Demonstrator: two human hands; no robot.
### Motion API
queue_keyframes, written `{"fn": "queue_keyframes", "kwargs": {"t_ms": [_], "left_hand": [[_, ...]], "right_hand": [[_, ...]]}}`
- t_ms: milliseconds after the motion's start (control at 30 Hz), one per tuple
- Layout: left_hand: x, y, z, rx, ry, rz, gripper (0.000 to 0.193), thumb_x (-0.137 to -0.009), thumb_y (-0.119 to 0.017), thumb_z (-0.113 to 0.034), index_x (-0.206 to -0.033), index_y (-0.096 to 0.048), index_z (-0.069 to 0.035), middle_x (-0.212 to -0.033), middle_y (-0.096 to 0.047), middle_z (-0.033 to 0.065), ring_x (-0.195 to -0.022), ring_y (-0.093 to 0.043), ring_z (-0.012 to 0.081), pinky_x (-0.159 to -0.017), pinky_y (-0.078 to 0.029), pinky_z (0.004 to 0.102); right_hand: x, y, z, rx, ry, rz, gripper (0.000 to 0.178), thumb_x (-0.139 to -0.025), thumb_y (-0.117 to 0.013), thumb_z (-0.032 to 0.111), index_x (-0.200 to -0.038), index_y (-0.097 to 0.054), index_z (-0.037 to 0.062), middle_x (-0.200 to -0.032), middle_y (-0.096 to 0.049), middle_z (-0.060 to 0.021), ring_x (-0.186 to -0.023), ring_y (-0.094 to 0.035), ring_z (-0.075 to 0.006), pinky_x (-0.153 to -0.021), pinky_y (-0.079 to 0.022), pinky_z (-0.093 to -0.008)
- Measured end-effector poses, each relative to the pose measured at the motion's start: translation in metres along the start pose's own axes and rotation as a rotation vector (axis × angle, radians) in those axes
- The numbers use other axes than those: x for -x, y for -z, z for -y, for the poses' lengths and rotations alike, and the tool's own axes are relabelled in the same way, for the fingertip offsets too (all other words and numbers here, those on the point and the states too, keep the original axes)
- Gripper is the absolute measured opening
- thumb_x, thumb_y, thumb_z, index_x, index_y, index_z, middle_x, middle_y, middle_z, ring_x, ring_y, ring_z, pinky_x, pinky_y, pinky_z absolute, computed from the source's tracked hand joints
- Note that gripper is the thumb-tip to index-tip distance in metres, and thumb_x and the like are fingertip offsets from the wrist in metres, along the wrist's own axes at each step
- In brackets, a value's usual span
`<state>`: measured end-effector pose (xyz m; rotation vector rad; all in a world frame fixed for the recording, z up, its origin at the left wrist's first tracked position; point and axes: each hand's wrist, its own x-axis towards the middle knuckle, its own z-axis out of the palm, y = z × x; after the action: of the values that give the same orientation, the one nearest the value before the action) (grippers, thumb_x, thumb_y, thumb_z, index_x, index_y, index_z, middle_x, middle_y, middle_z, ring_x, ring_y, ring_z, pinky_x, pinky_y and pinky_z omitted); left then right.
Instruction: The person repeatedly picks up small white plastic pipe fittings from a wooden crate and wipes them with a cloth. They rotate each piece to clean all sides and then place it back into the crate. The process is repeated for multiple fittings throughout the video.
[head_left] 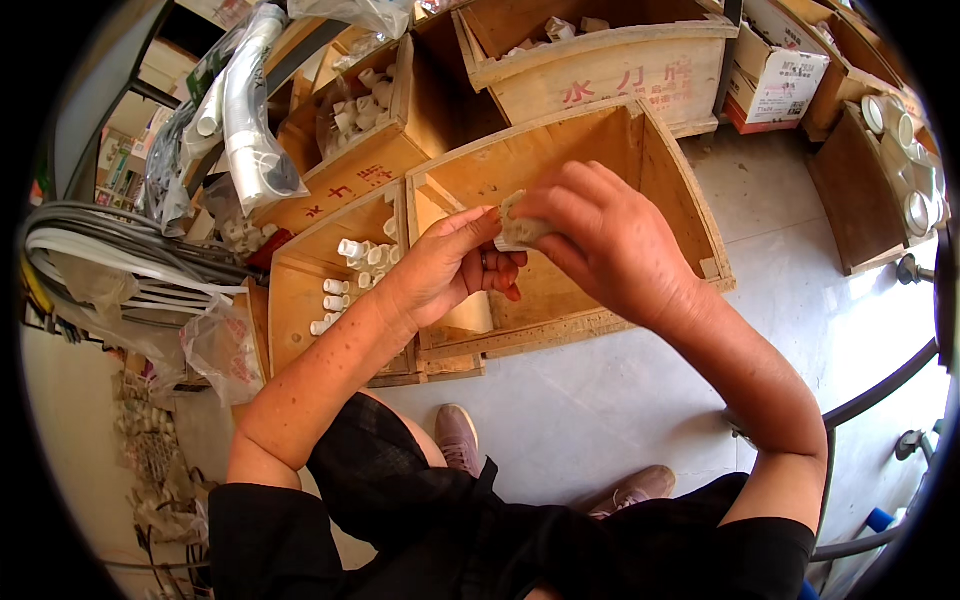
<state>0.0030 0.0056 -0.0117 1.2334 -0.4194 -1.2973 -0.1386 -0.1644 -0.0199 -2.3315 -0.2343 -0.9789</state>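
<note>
Both hands meet over the wooden box (600, 310), around a small off-white plastic fitting (518, 232) with a ribbed lower edge. Thumb and fingers of my left hand (455, 262) pinch its left side, with the lower fingers curled underneath. From above and the right, my right hand (610, 240) closes its fingers on the same piece, hiding part of it. Its exact kind cannot be made out. In the narrower box section to the left, several white pipe fittings (362, 252) lie loose, partly behind my left forearm.
Another wooden box (420, 110) holds more fittings at the back left, and a further box (610, 80) stands behind. Bagged white pipes (250, 140) lean at the left above coiled grey hoses (130, 245). At right are a carton (775, 75) and a box with white pipe pieces (905, 160).
</note>
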Motion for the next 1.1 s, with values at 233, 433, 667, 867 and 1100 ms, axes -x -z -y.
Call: {"fn": "queue_keyframes", "kwargs": {"t_ms": [233,433,667,867,1100], "left_hand": [[-0.003,0.019,-0.004,0.232,-0.008,0.073,0.039,-0.101,-0.047,-0.039,-0.117,-0.056,-0.004,-0.094,-0.064,0.0104,-0.075,-0.062,0.0180,-0.072,-0.054,0.0371],[0.011,0.024,-0.033,0.151,-0.183,0.012,0.049,-0.097,-0.055,-0.035,-0.128,-0.050,0.002,-0.110,-0.063,0.0193,-0.086,-0.064,0.0196,-0.079,-0.057,0.0337],[0.026,0.038,-0.065,0.251,-0.378,0.140,0.046,-0.093,-0.062,-0.025,-0.125,-0.052,0.006,-0.117,-0.061,0.0230,-0.099,-0.063,0.0253,-0.089,-0.053,0.0378],[0.044,0.051,-0.085,0.308,-0.530,0.054,0.052,-0.089,-0.063,-0.011,-0.132,-0.042,0.008,-0.126,-0.055,0.0244,-0.111,-0.059,0.0302,-0.092,-0.053,0.0384],[0.069,0.091,-0.068,0.024,-0.499,-0.045,0.046,-0.091,-0.062,-0.015,-0.129,-0.047,0.006,-0.129,-0.055,0.0234,-0.104,-0.062,0.0264,-0.089,-0.054,0.0368]], "right_hand": [[0.015,-0.001,-0.021,0.256,0.188,0.098,0.021,-0.073,-0.066,0.010,-0.094,-0.064,0.0100,-0.094,-0.056,-0.0030,-0.088,-0.057,-0.0237,-0.071,-0.052,-0.0345],[0.024,-0.019,-0.036,-0.198,-0.264,-0.045,0.023,-0.077,-0.072,0.002,-0.098,-0.066,0.0071,-0.096,-0.060,-0.0069,-0.088,-0.062,-0.0245,-0.072,-0.052,-0.0323],[0.039,-0.046,-0.057,-0.741,-0.761,-0.220,0.018,-0.089,-0.069,0.008,-0.106,-0.068,0.0055,-0.094,-0.068,0.0003,-0.084,-0.059,-0.0062,-0.075,-0.050,-0.0224],[0.022,-0.030,-0.069,-1.005,-0.923,-0.390,0.032,-0.096,-0.062,0.027,-0.118,-0.062,0.0037,-0.102,-0.067,-0.0035,-0.091,-0.062,-0.0099,-0.078,-0.051,-0.0241],[0.061,-0.055,-0.080,-1.007,-1.103,-0.302,0.028,-0.096,-0.062,0.023,-0.115,-0.063,0.0034,-0.099,-0.067,-0.0034,-0.087,-0.063,-0.0108,-0.076,-0.052,-0.0238]]}}
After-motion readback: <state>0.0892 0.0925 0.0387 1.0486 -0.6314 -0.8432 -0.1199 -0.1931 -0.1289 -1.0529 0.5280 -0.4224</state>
